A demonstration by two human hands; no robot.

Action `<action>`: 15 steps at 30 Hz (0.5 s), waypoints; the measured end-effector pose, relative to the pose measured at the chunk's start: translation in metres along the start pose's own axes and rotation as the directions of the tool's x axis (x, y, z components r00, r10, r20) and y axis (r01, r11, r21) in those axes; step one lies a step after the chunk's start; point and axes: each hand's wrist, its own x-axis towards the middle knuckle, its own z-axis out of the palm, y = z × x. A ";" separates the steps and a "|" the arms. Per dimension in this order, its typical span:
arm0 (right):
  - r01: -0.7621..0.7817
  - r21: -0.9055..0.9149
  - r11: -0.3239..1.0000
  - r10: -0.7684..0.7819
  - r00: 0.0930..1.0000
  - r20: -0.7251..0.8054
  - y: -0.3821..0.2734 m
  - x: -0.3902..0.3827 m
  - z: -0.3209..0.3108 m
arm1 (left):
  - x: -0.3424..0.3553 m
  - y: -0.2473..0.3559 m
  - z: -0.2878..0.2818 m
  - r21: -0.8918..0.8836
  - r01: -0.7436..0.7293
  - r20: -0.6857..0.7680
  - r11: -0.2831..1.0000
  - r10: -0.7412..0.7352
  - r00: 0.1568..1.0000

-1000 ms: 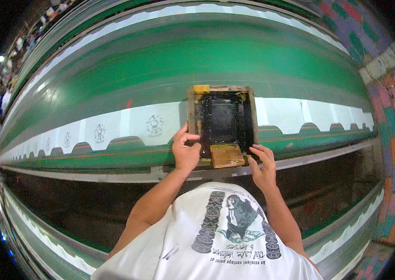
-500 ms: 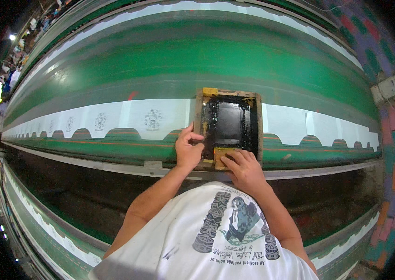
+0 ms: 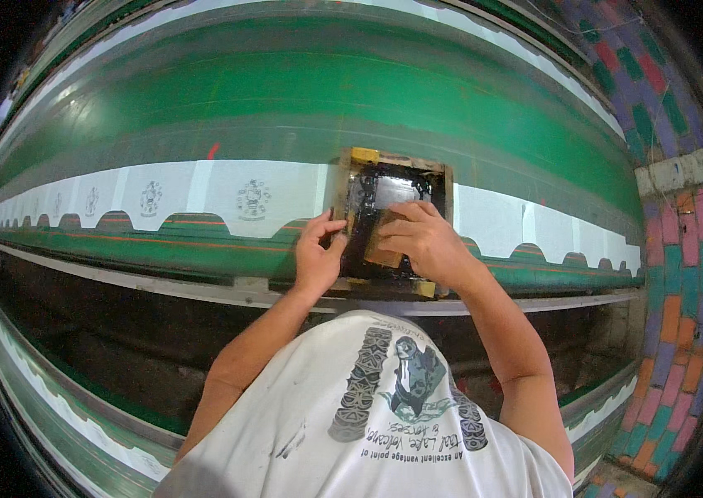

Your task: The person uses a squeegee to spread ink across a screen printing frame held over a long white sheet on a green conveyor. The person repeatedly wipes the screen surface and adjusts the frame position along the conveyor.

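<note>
A small wooden screen printing frame (image 3: 448, 191), its mesh smeared with wet black ink, lies over a row of white cut fabric pieces (image 3: 218, 178) on a long green printing table (image 3: 268, 100). My left hand (image 3: 319, 253) is at the frame's left side, fingers and thumb curled against that edge. Inside the frame, my right hand (image 3: 424, 241) grips a wooden squeegee (image 3: 384, 251), tilted over the lower half of the screen. The squeegee's lower edge is hidden. Left of the frame, the fabric bears a small dark print (image 3: 253, 199).
A yellow patch (image 3: 364, 155) marks the frame's top left corner. A pale rail (image 3: 160, 280) runs along the table's near edge, close to my body. Another green table (image 3: 77, 407) with white fabric lies behind me. Painted brick paving (image 3: 671, 332) is at the right.
My right hand has lifted the squeegee from the frame's near edge and moved it farther in over the inked screen. My left hand stays at the frame's left side. The view has shifted slightly.
</note>
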 end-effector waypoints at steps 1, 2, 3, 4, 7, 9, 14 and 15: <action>0.026 0.009 1.000 -0.026 1.000 -0.003 0.004 0.006 0.007 | 0.001 0.002 -0.002 -0.009 0.004 0.005 1.000 -0.004 1.000; 0.052 0.018 0.998 -0.052 0.999 -0.007 0.009 0.011 0.015 | 0.000 0.005 -0.002 -0.017 0.008 0.010 1.000 -0.007 1.000; 0.078 0.027 0.997 -0.077 0.997 -0.012 0.012 0.014 0.021 | 0.000 0.008 -0.002 -0.026 0.011 0.016 1.000 -0.010 1.000; 0.077 0.035 0.996 -0.078 0.997 0.019 0.012 0.018 0.023 | 0.001 0.009 -0.004 -0.032 0.022 0.023 0.999 -0.021 1.000; 0.074 0.021 0.997 -0.076 0.989 0.126 0.012 0.020 0.017 | 0.002 0.012 -0.006 -0.080 0.019 0.039 0.997 -0.016 0.999; 0.002 -0.025 1.000 0.005 0.952 0.305 0.007 0.016 0.002 | 0.002 0.012 -0.008 0.000 0.023 0.042 1.000 -0.023 0.999; -0.173 -0.062 0.983 0.183 0.899 0.398 0.018 0.005 -0.020 | 0.003 0.013 -0.004 0.042 -0.002 0.036 0.999 0.000 0.999; -0.218 -0.069 0.974 0.228 0.904 0.362 0.020 0.005 -0.024 | 0.002 0.011 -0.004 0.056 -0.008 0.033 0.998 0.006 0.999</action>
